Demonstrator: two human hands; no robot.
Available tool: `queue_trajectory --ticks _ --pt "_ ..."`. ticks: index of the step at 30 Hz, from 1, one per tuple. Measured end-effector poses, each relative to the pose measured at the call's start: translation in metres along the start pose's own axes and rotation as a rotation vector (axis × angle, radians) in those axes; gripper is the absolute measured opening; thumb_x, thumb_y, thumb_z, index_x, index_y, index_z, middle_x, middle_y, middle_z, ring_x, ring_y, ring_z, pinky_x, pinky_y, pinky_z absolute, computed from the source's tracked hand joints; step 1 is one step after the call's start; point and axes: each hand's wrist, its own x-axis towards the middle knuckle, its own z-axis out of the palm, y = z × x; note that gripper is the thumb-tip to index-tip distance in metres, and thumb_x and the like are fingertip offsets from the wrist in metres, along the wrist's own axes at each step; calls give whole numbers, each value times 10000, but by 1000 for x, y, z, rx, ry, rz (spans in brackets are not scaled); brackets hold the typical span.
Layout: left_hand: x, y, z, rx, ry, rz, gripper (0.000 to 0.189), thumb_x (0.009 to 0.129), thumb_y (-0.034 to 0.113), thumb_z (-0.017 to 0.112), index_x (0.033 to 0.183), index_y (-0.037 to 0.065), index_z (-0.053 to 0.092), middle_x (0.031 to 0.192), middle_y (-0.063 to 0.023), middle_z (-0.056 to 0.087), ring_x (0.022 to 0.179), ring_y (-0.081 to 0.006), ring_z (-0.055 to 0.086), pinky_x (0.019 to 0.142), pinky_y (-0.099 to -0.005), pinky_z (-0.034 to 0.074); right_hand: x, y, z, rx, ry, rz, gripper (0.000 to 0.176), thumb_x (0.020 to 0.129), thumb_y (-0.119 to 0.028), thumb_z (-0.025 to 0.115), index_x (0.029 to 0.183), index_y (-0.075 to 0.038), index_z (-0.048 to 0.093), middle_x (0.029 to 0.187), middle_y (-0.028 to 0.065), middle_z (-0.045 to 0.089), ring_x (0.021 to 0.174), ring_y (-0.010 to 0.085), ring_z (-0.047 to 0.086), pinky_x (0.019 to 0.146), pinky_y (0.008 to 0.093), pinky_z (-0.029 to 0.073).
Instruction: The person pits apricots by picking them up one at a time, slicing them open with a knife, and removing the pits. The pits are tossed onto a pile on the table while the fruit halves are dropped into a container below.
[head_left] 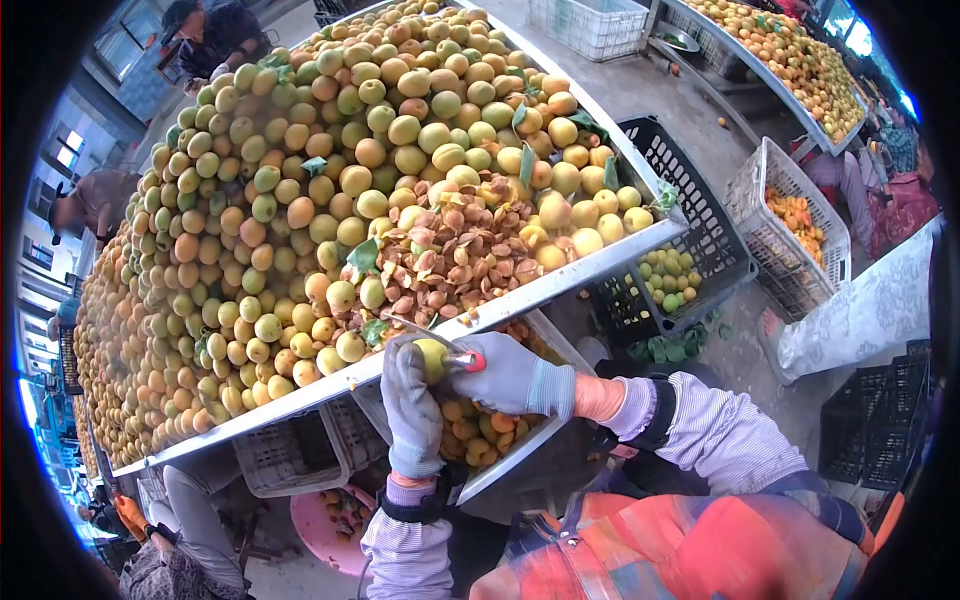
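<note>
My left hand (411,415), in a grey glove, is closed around a yellow-green apricot (432,360) at the metal rim (350,375) of the big table. In my right hand (515,376), also gloved in grey, is a small knife (466,361) with a red end on its handle. Its blade lies against the upper side of the apricot. Just beyond both hands is a heap of brown apricot pits (450,245) on the table, among whole apricots (300,170). Halved fruit (480,430) fills a container below my hands, partly hidden by them.
At the right stand a black crate (690,190) holding green fruit and a pale crate (790,220) with orange pieces. Under the table are a grey crate (290,455) and a pink basin (325,530). Other people work around this table and a second fruit-covered table (780,60).
</note>
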Motion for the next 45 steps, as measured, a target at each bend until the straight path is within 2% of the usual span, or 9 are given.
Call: queue_trajectory --ticks 2,6,9,15,24,26,27,28,45 --pt "-1 -3 4 138 42 66 372 986 276 318 1102 -15 518 1016 -101 555 909 -192 539 834 -319 438 9 21 8 -6 95 -195 177 778 -120 581 938 -45 585 642 4 558 536 74 508 484 239 414" --pt "-11 -26 2 463 24 152 376 987 232 313 1208 -24 477 1191 -155 501 1100 -257 497 969 -355 378 4 10 12 128 126 -54 155 787 -125 574 916 -41 585 632 -3 553 519 68 488 471 241 403" --pt "-14 -52 1 -191 116 68 399 987 216 309 1299 -12 409 1320 -180 407 1226 -284 410 1040 -359 313 6 14 14 152 105 -31 140 792 -129 574 893 -34 583 629 -7 549 519 65 479 473 239 397" --pt "-2 14 11 -43 74 26 276 977 261 361 976 21 498 873 -49 537 764 -112 541 708 -248 454 -6 -25 -8 527 -303 380 200 858 -252 558 789 -64 546 461 -45 392 322 63 346 311 222 261" --pt "-2 7 9 -262 -30 -34 398 916 434 469 955 44 538 862 -63 583 768 -122 552 696 -276 467 -27 -33 -4 764 -698 264 248 937 -218 483 830 3 509 414 -55 313 284 23 283 284 168 202" --pt "-11 16 8 -545 -109 -411 418 909 443 481 1001 39 532 906 -63 579 771 -129 554 707 -268 476 -30 -33 2 988 -902 267 243 930 -222 501 825 -3 511 401 -57 309 279 24 287 283 171 199" --pt "-8 18 20 -327 28 -129 475 912 476 450 1051 27 520 851 -59 573 784 -137 557 696 -264 488 -29 -35 -7 1023 -768 289 250 935 -225 489 824 -3 517 394 -54 306 277 26 278 286 174 207" --pt "0 39 29 -842 199 -495 517 925 486 401 1092 11 516 782 -51 550 757 -137 537 656 -265 473 -25 -29 -14 1127 -742 174 265 940 -242 479 829 -5 522 396 -51 314 275 24 266 288 182 214" --pt "9 7 -2 -944 -126 -125 598 937 414 409 1376 30 279 1114 -106 547 999 -254 538 933 -438 405 -12 -21 -4 282 -236 252 337 857 -403 589 830 -67 568 546 -21 483 417 45 451 341 189 361"
